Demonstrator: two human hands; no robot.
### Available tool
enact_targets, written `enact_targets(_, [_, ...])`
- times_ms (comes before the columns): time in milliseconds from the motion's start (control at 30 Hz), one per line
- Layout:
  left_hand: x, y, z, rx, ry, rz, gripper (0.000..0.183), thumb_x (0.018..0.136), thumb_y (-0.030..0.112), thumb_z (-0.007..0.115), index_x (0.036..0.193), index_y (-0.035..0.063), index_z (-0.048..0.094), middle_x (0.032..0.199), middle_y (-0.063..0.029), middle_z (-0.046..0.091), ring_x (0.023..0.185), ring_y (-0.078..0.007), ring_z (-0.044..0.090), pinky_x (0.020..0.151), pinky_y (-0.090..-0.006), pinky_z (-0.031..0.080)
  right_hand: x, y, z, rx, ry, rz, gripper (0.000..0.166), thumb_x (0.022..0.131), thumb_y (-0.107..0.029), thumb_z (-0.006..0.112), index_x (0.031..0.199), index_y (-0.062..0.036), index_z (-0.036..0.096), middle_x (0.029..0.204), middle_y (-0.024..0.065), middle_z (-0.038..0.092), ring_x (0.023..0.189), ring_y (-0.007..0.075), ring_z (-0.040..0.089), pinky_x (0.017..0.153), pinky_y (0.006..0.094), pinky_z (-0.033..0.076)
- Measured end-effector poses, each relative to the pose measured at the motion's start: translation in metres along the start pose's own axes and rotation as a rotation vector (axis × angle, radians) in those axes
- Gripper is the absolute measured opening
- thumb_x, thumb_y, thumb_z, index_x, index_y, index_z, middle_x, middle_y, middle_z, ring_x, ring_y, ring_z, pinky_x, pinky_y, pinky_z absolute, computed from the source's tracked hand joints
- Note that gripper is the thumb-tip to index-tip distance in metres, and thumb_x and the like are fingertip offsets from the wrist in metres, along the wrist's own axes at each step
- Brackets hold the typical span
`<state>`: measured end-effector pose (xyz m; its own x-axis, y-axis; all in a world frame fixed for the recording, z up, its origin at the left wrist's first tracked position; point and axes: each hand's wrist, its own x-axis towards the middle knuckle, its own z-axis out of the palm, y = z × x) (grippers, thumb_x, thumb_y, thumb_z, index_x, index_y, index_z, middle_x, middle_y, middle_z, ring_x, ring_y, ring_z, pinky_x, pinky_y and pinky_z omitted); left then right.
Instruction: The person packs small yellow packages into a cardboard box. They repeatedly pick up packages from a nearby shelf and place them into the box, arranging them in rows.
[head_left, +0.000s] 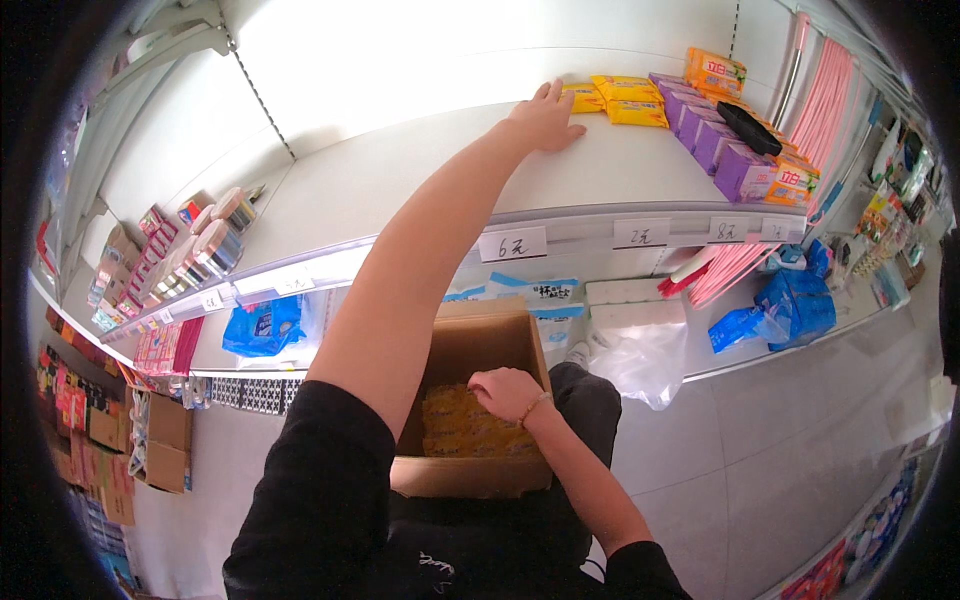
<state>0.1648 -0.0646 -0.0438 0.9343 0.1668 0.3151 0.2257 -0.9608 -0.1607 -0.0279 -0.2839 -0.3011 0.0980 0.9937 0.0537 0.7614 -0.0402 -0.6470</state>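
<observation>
My left hand (546, 116) reaches up to the white shelf, palm down with fingers spread, its fingertips at the leftmost yellow packet (585, 98). More yellow packets (636, 112) lie stacked just right of it. On my lap stands an open cardboard box (471, 474) with rows of yellow packets (465, 427) inside. My right hand (510, 395), with a beaded bracelet at the wrist, hovers over or rests on these packets; its fingers are curled, and whether they hold anything is hidden.
Purple boxes (712, 142) and orange packs (789, 180) line the shelf's right side, a black strip-like object (748, 129) on top. Round tins (217, 244) stand at the left. Price cards (513, 244) line the shelf edge. White wrapped packs (637, 322) and blue bags (795, 307) lie below.
</observation>
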Motion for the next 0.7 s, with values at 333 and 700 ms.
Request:
enact_targets(333, [0.026, 0.0, -0.017, -0.007, -0.133, -0.144, 0.069, 0.094, 0.055, 0.059, 0.143, 0.0082, 0.05, 0.152, -0.0211, 0.043, 0.139, -0.0375, 0.043, 0.106, -0.0488, 0.046, 0.005, 0.004, 0.001, -0.002, -0.023, 0.057, 0.022, 0.092, -0.024, 0.057, 0.105, -0.012, 0.07, 0.098, 0.015, 0.073, 0.091, 0.0371, 0.069, 0.081, 0.0488, 0.056])
enact_targets(700, [-0.037, -0.042, -0.036, -0.271, -0.047, 0.029, 0.052, 0.078, 0.033, 0.075, 0.125, 0.0139, 0.063, 0.116, -0.0148, 0.069, 0.107, -0.0343, 0.066, 0.091, -0.0441, 0.053, 0.005, 0.004, 0.004, 0.01, 0.004, 0.041, 0.024, 0.092, -0.025, 0.056, 0.107, -0.0136, 0.07, 0.097, 0.0149, 0.073, 0.091, 0.0381, 0.069, 0.08, 0.0497, 0.055])
